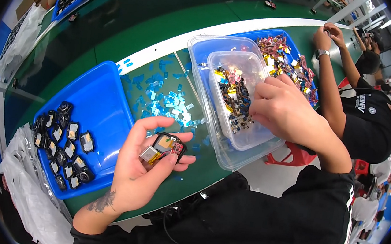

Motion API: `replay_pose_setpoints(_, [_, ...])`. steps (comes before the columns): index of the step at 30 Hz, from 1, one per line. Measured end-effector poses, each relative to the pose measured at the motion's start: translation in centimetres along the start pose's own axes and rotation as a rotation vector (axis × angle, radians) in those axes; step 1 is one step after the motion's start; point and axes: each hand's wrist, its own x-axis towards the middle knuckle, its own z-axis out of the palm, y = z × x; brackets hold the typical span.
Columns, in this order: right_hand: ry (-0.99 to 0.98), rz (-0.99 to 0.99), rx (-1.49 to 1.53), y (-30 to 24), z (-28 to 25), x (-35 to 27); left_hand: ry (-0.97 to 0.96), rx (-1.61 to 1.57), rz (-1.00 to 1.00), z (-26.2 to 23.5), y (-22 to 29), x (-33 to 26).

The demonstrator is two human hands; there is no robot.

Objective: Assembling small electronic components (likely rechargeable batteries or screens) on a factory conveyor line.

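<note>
My left hand cradles an opened small black device housing, palm up, its fingers curled around the edge. A silver battery cell hangs out at the housing's side, next to a small red circuit board. Over a clear plastic container my right hand is closed, its fingertips pinched together. Whatever is between those fingertips is too hidden to make out. Small dark and yellow parts lie in the container, which sits inside a larger clear tub.
At the left a blue bin holds several black devices. Blue film pieces litter the green table. Behind the tubs, a blue tray carries red circuit boards. A co-worker sits at the right.
</note>
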Motion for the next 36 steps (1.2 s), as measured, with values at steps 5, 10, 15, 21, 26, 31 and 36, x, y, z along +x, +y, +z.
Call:
replay_pose_setpoints(5, [-0.028,0.019,-0.104,-0.2,0.6,0.3,-0.003,0.015,0.025,-0.1,0.1,0.1])
replay_pose_setpoints(10, [-0.035,-0.002,-0.052,-0.6,0.3,0.4,-0.005,0.068,0.048,0.0,0.1,-0.1])
replay_pose_setpoints(15, [-0.135,-0.009,-0.11,-0.8,-0.1,0.7,0.001,0.059,0.048,0.1,0.0,0.0])
replay_pose_setpoints(21, [-0.15,-0.04,-0.101,-0.4,0.9,1.4,0.005,0.022,0.032,0.2,-0.3,0.0])
replay_pose_setpoints(26, [-0.135,-0.049,-0.098,-0.4,0.3,1.1,-0.065,0.021,0.051,0.1,-0.3,0.2])
replay_pose_setpoints(31, [-0.12,-0.04,-0.098,-0.3,-0.1,1.2,-0.061,0.02,0.058,0.0,-0.2,0.1])
replay_pose_setpoints(36, [-0.097,-0.075,-0.137,-0.1,-0.8,1.1,-0.029,0.025,0.058,-0.3,-0.2,0.0])
